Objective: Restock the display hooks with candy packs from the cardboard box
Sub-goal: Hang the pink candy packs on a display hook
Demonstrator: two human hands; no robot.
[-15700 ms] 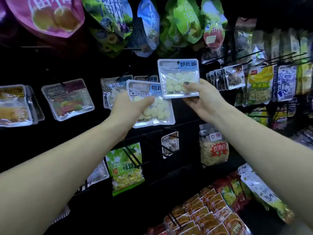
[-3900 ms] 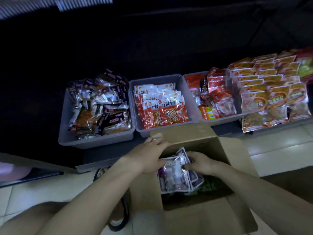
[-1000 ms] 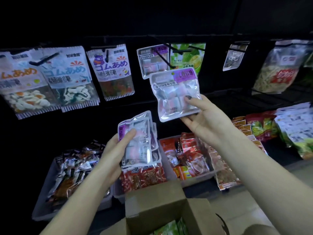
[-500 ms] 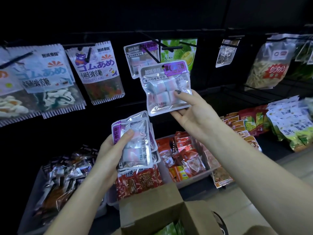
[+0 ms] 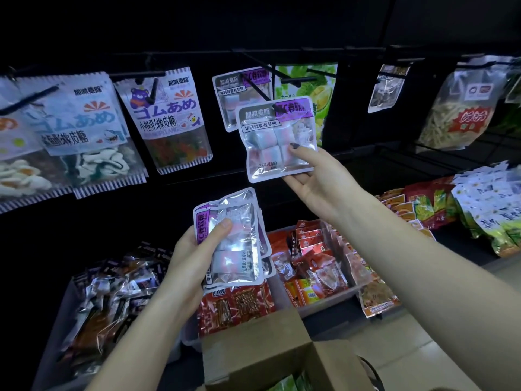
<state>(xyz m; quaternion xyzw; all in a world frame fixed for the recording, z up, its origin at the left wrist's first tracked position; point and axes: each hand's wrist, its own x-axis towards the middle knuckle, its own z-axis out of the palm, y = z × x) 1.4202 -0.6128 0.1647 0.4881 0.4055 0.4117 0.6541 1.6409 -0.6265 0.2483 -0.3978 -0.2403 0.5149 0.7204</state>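
My right hand pinches a clear candy pack with a purple label by its lower right part and holds it upright against the tip of a black display hook. One matching pack hangs further back on that hook. My left hand grips a small stack of the same packs, turned sideways, lower and to the left. The open cardboard box sits at the bottom, right below my hands, with green packs inside.
Gummy bags hang on hooks to the left, a green durian bag and a noodle-snack bag to the right. Grey bins of dark and red snack packs stand on the floor behind the box. Tiled floor lies at bottom right.
My right hand has brought its pack up and closer to the hook with the matching pack. My left hand and its stack have stayed at about the same height.
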